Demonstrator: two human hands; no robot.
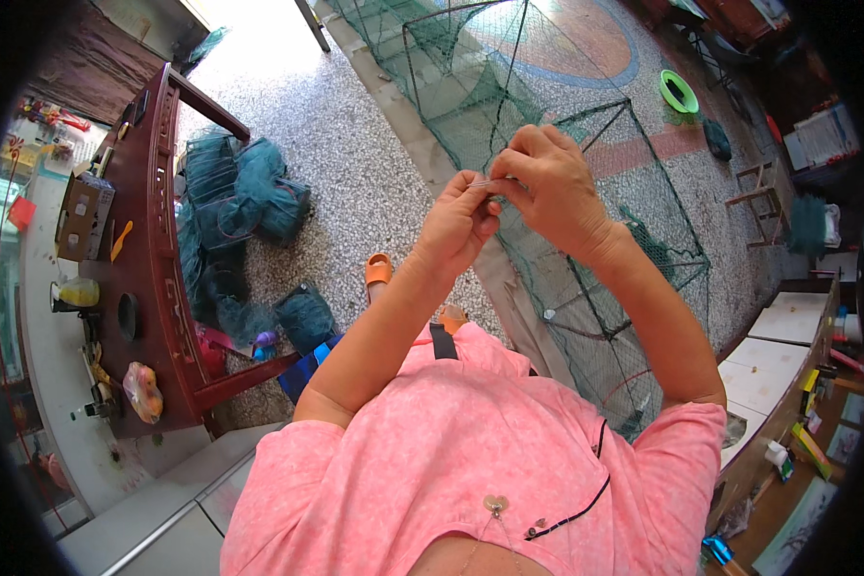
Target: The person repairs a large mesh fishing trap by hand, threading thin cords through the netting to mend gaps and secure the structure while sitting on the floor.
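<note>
Both hands are raised in front of my chest, fingertips almost meeting. My left hand pinches one end of a thin, pale strand, which looks like thread or line. On its other side, my right hand pinches the same strand between thumb and fingers. Just how the strand lies inside the fingers is hidden. Behind and below the hands, a long green mesh net with dark rectangular frames stretches over the floor. It looks like a folding fish trap, and neither hand clearly touches it.
Bundles of folded green netting lie on the speckled floor at left, beside a dark red wooden table. A smaller bundle sits nearer me. At far right are a green basin and a wooden stool.
</note>
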